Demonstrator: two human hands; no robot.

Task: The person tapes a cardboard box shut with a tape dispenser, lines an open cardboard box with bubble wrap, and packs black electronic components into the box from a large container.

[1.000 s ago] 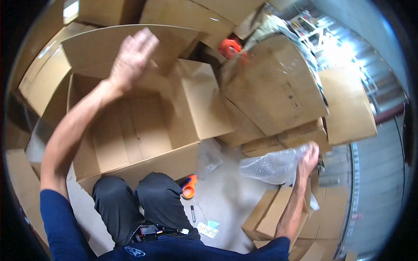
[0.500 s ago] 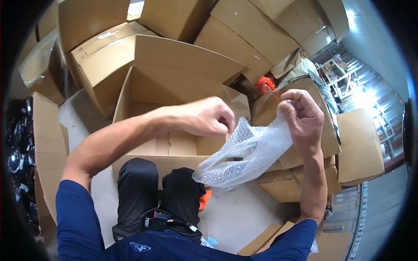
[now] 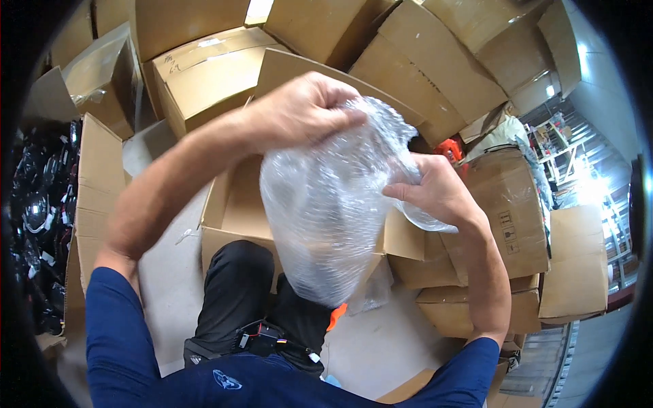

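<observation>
A clear bubble wrap bag (image 3: 326, 211) hangs between my two hands, in front of my knees and over the large open cardboard box (image 3: 238, 234). My left hand (image 3: 309, 112) pinches its upper edge, fingers closed on the plastic. On the other side, my right hand (image 3: 435, 190) grips the bag's upper right edge between thumb and fingers. The bag looks puffed out, and its lower end narrows above my right knee. Part of the open box is hidden behind it.
At the far left, a cardboard box (image 3: 95, 197) holds several black items in plastic (image 3: 41, 217). Stacked cartons (image 3: 211, 68) line the back, and more cartons (image 3: 503, 211) stand at right. An orange thing (image 3: 336, 317) lies on the floor (image 3: 381, 340) by my right leg.
My left hand has moved up and taken hold of the bubble wrap, which was hanging from my right hand alone. The bag is now raised, spread and fuller; the view has shifted slightly.
</observation>
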